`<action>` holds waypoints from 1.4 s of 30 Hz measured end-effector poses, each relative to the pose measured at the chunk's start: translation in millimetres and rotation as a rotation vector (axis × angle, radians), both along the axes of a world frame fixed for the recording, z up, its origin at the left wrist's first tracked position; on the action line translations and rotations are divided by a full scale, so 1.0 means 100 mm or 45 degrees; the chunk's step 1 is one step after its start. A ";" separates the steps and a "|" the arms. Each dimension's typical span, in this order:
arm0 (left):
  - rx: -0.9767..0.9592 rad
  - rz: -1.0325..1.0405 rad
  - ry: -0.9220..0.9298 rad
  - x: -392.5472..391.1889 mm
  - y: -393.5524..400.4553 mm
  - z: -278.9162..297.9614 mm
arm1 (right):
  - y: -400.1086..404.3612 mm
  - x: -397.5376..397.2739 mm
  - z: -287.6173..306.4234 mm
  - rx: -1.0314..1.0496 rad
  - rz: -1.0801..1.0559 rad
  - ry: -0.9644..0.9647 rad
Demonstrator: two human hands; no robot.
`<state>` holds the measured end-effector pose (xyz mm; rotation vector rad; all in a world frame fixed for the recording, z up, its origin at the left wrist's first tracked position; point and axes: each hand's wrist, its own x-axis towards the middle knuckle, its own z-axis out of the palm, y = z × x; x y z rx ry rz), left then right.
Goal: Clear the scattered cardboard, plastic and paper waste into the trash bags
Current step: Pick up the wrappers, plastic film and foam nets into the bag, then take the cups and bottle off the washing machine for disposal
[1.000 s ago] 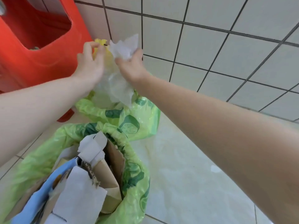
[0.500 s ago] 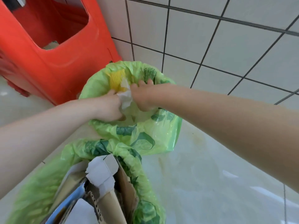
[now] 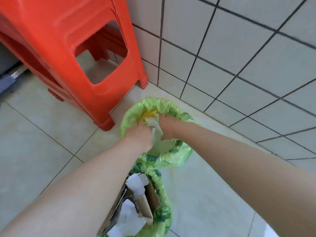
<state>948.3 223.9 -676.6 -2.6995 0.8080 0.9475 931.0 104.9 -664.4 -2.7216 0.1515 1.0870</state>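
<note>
A green trash bag (image 3: 177, 156) with leaf print stands open on the floor by the wall. Both hands are down inside its mouth. My left hand (image 3: 140, 135) and my right hand (image 3: 168, 126) press together on a crumpled piece of white plastic (image 3: 154, 129) between them. A yellow scrap (image 3: 149, 115) lies in the bag just beyond the fingers. Nearer to me, a second green trash bag (image 3: 162, 214) holds torn cardboard (image 3: 152, 202) and white paper (image 3: 129, 218); my left forearm hides its left side.
A red plastic stool (image 3: 68, 53) stands on the tiled floor at the left, its near leg close to the far bag. A tiled wall (image 3: 239, 57) runs behind the bags. A grey-blue handle (image 3: 6, 82) lies at the far left edge.
The hands went from holding the white plastic up in front of the wall to pushing it down into the far green bag. The view tilted down, showing more of the stool and floor.
</note>
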 end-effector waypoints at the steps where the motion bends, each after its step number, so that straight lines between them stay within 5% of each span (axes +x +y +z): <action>1: -0.053 0.024 0.033 -0.01 0.05 0.17 | -0.01 -0.04 0.20 0.027 0.002 -0.007; 11: -0.506 0.510 0.208 -0.45 0.93 2.18 | 0.42 -0.27 2.44 0.174 0.081 -0.041; 23: -1.038 1.486 0.007 -0.89 2.26 4.70 | 2.20 -0.65 4.64 0.561 -0.180 -0.474; 33: -1.158 1.863 -0.403 -1.28 3.34 6.09 | 3.07 -0.68 5.80 0.754 0.025 -0.493; 42: -1.288 2.176 -0.660 -1.40 3.99 6.75 | 3.72 -0.31 6.65 0.894 0.276 -0.613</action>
